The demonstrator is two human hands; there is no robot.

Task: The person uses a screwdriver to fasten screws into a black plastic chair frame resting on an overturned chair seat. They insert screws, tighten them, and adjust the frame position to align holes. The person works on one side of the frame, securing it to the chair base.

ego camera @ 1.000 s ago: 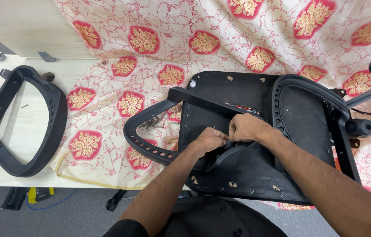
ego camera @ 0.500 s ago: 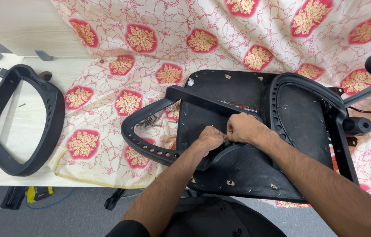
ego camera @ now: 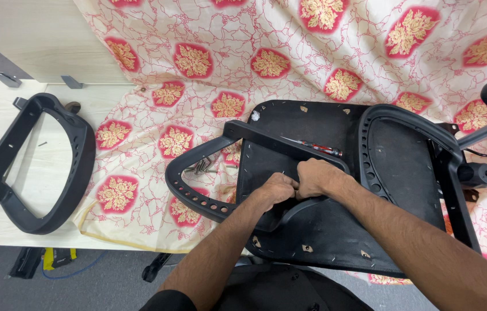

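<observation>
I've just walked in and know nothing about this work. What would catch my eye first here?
Two hands, left hand and right hand, press together on a black chair seat turned underside up, mid-table. Beneath it spreads a cream cloth with red flower patches; a black chair frame lies apart at the left.

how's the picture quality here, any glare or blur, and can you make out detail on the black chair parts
Head view: light is even and soft, without harsh shadows or glare; the patterned cloth is crisp. Both hands, left hand and right hand, look sharp, unblurred. The black seat panel is dark, yet its staples show. The loose black frame at left curves slightly from wide-angle distortion.
</observation>
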